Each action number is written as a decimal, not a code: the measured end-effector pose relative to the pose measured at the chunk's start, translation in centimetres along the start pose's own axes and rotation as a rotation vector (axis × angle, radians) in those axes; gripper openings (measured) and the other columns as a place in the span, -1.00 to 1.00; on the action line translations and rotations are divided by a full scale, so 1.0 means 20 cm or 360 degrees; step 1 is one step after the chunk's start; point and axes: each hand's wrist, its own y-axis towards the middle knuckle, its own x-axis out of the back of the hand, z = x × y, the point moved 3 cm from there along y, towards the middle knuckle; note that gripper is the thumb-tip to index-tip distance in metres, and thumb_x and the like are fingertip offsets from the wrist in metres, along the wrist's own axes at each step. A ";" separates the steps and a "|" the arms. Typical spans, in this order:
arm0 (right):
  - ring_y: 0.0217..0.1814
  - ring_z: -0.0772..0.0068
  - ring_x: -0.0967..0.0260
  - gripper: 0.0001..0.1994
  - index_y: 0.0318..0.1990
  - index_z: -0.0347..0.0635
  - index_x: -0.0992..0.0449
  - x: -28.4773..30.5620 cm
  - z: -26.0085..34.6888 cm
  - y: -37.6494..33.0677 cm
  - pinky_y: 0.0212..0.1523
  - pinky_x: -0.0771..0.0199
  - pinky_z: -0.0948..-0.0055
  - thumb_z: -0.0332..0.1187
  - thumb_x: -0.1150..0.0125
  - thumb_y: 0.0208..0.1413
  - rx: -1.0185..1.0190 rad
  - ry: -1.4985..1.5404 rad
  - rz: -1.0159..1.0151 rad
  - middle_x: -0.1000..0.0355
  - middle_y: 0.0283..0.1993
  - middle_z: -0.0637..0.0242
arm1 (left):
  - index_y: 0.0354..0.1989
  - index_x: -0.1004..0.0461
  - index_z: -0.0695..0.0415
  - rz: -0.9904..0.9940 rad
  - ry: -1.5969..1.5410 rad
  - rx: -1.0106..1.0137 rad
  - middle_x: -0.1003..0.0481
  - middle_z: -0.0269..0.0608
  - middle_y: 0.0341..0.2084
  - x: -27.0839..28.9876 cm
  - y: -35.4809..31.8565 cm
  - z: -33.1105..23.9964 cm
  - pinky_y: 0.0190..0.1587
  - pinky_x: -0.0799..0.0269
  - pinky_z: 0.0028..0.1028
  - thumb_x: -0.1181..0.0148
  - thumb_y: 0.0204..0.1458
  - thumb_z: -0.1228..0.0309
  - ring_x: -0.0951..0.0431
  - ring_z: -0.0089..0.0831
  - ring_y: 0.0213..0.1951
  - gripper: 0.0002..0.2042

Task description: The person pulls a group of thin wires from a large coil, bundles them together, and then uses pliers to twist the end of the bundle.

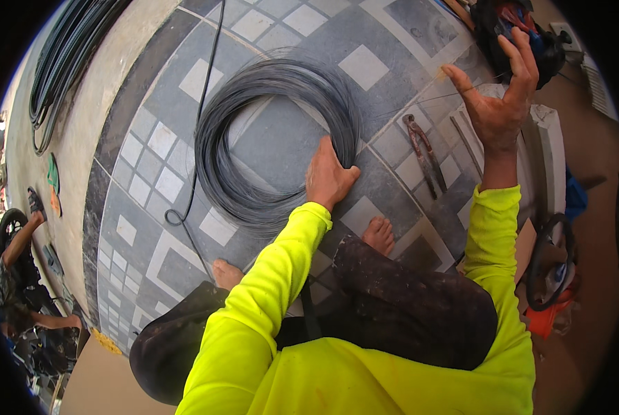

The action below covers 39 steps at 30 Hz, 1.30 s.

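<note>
A large coil of thin grey wire (216,138) lies on the patterned tile floor in front of me. My left hand (329,174) grips the coil at its near right side, fingertips hidden among the strands, thumb pointing right. Raised to the right is my right hand (500,111), palm showing, with thumb and fingers spread wide apart. A faint thin strand seems to run from the coil toward it; I cannot tell whether they touch. Between the coil and my right forearm, rusty pincers (423,155) rest on the tiles beside a thin metal rod (466,144).
A black cable (197,149) with a small loop crosses the floor left of the coil. Thick black cable coils (67,62) lie at far left. A black bag (524,41) sits top right. My bare feet (379,235) are near the coil. Another person's leg (20,238) shows at left.
</note>
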 end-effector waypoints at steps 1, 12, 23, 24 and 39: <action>0.34 0.14 -0.30 -0.41 0.20 -0.20 -0.36 0.01 -0.04 -0.01 0.29 -0.36 0.21 -0.23 -0.47 0.06 -0.0068 -0.0185 0.0024 -0.31 0.29 0.03 | 0.04 -0.28 0.38 0.0011 -0.0011 0.0018 -0.47 0.36 -0.10 0.01 0.00 0.01 0.07 -0.39 -0.06 -0.36 -0.23 0.38 -0.48 0.24 -0.01 -0.38; 0.12 0.28 -0.52 -0.64 0.04 -0.28 -0.51 0.30 -0.18 0.22 0.15 -0.57 0.35 -0.57 -0.40 0.06 0.0014 -0.0111 -0.0169 -0.50 0.12 0.09 | 0.04 -0.27 0.37 0.0047 0.0002 0.0044 -0.45 0.37 -0.08 0.02 0.01 -0.03 0.07 -0.39 -0.07 -0.37 -0.22 0.43 -0.48 0.27 -0.01 -0.40; 0.18 0.33 -0.48 -0.47 0.33 0.06 -0.35 0.06 -0.66 0.06 0.21 -0.44 0.35 -0.52 -0.10 0.18 -0.0538 0.0006 0.0823 -0.47 0.21 0.19 | 0.08 -0.23 0.39 0.0137 0.0026 0.0069 -0.39 0.40 0.01 0.00 0.05 -0.04 0.11 -0.40 -0.07 -0.36 -0.17 0.42 -0.47 0.30 0.02 -0.37; 0.14 0.31 -0.50 -0.43 0.34 0.15 -0.34 0.03 -0.74 -0.03 0.20 -0.46 0.34 -0.51 -0.07 0.15 -0.0630 -0.0010 0.1047 -0.49 0.19 0.22 | 0.10 -0.23 0.40 0.0140 0.0039 0.0053 -0.38 0.39 0.02 -0.02 0.05 -0.04 0.12 -0.40 -0.08 -0.37 -0.15 0.40 -0.46 0.30 0.03 -0.36; -0.38 0.47 -0.43 -0.71 -0.05 -0.27 -0.57 -0.13 -0.01 -0.39 -0.32 -0.46 0.46 -0.23 -0.13 0.30 -0.0864 0.0930 0.1655 -0.52 -0.30 0.28 | 0.17 -0.32 0.43 0.0147 0.0143 -0.0085 -0.39 0.36 0.06 0.01 0.07 0.04 0.16 -0.38 -0.14 -0.41 -0.05 0.08 -0.45 0.20 0.09 -0.25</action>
